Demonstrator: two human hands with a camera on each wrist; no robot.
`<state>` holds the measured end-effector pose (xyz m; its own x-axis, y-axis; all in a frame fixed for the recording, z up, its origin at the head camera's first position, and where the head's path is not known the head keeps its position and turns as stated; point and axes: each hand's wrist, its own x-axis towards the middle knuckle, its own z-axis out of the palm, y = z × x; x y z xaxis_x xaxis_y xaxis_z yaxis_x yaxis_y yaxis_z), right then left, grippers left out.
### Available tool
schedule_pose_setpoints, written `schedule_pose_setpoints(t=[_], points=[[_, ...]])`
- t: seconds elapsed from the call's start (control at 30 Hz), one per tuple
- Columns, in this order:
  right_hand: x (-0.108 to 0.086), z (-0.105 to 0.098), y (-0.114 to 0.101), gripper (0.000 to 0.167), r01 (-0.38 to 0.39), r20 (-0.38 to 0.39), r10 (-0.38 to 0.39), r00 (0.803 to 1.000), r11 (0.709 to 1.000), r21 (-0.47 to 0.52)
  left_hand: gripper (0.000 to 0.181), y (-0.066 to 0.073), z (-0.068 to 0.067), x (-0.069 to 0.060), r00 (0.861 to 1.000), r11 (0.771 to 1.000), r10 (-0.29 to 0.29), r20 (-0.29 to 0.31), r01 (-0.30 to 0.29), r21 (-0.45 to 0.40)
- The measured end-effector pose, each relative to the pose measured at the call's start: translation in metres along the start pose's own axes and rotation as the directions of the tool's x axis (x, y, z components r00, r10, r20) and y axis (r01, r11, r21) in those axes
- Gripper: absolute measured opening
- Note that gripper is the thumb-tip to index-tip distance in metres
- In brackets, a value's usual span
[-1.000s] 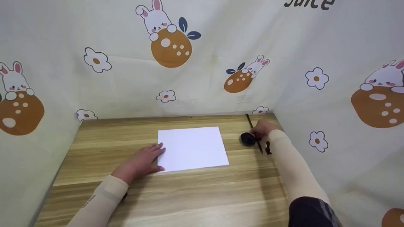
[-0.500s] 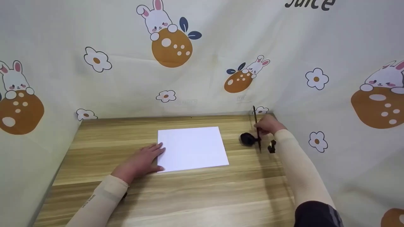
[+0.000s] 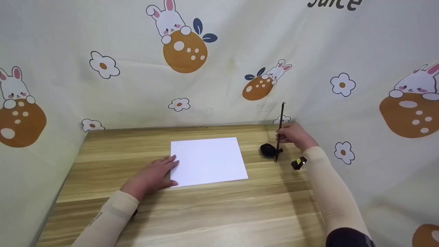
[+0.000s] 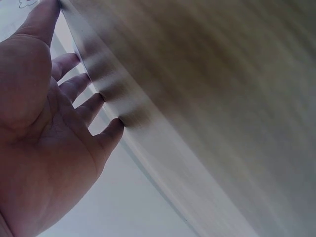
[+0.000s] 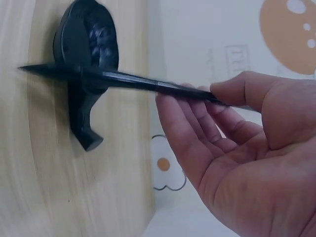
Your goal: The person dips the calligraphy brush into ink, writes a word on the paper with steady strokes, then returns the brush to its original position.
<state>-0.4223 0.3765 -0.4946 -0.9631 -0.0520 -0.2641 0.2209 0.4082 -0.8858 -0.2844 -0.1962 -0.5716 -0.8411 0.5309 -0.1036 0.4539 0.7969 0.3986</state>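
Brush point(image 3: 281, 118) pinched near-upright in your right hand point(image 3: 293, 133), tip down by black dish point(image 3: 267, 150). Your left hand point(image 3: 151, 176) rests, fingers extended, on left edge of paper point(image 3: 209, 163). Small dark object point(image 3: 297, 164) near right sleeve point(image 3: 331, 187).

Just behind the bare left hand point(image 3: 152, 175), a cream sleeve point(image 3: 109, 221) bears small dark lettering point(image 3: 96, 219); behind the bare right hand point(image 3: 295, 134), a matching sleeve point(image 3: 331, 187) meets a dark garment point(image 3: 346, 237).

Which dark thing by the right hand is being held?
The brush, pinched in the right hand; the dish and yellow-marked block rest on the table.
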Motion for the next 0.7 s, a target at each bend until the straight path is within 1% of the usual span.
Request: schedule_pose_setpoints(t=[0.1, 0.2, 0.27, 0.33, 0.37, 0.47, 0.57, 0.6, 0.63, 0.7], points=[[-0.006, 0.004, 0.0, 0.022, 0.034, -0.033, -0.033, 0.999, 0.999, 0.035, 0.085, 0.0, 0.001, 0.0, 1.0, 1.0, -0.001, 0.004, 0.001, -0.002], [-0.011, 0.008, 0.001, 0.025, 0.068, -0.077, -0.061, 0.995, 0.993, 0.101, 0.085, 0.0, 0.001, 0.0, 1.0, 1.0, 0.002, 0.003, -0.002, 0.0], [-0.015, 0.012, 0.002, 0.026, 0.097, -0.119, -0.079, 0.99, 0.983, 0.154, 0.085, 0.0, 0.001, 0.001, 1.0, 1.0, -0.004, 0.003, 0.004, -0.005], [-0.017, 0.016, 0.004, 0.023, 0.134, -0.172, -0.095, 0.98, 0.964, 0.23, 0.085, 0.0, 0.001, 0.001, 1.0, 1.0, -0.005, 0.001, 0.005, 0.0], [-0.018, 0.017, 0.004, 0.021, 0.158, -0.2, -0.106, 0.974, 0.95, 0.269, 0.085, 0.0, 0.001, 0.001, 1.0, 1.0, -0.003, -0.002, 0.003, 0.003], [-0.018, 0.024, 0.008, 0.019, 0.239, -0.29, -0.132, 0.948, 0.896, 0.375, 0.085, 0.0, 0.0, 0.0, 1.0, 1.0, 0.006, -0.006, -0.006, 0.008], [-0.016, 0.029, 0.014, 0.019, 0.313, -0.371, -0.155, 0.915, 0.854, 0.416, 0.085, 0.001, 0.0, 0.0, 1.0, 0.999, 0.027, -0.015, -0.027, 0.018], [-0.015, 0.031, 0.016, 0.02, 0.334, -0.394, -0.163, 0.905, 0.845, 0.418, 0.084, 0.001, 0.0, 0.001, 0.999, 0.999, 0.032, -0.016, -0.032, 0.019], [-0.015, 0.033, 0.018, 0.021, 0.349, -0.409, -0.172, 0.896, 0.842, 0.411, 0.084, 0.001, 0.0, 0.001, 0.999, 0.999, 0.038, -0.018, -0.037, 0.023], [-0.014, 0.036, 0.022, 0.019, 0.37, -0.428, -0.185, 0.885, 0.838, 0.401, 0.084, 0.001, 0.001, 0.001, 0.999, 0.999, 0.04, -0.018, -0.04, 0.028]])
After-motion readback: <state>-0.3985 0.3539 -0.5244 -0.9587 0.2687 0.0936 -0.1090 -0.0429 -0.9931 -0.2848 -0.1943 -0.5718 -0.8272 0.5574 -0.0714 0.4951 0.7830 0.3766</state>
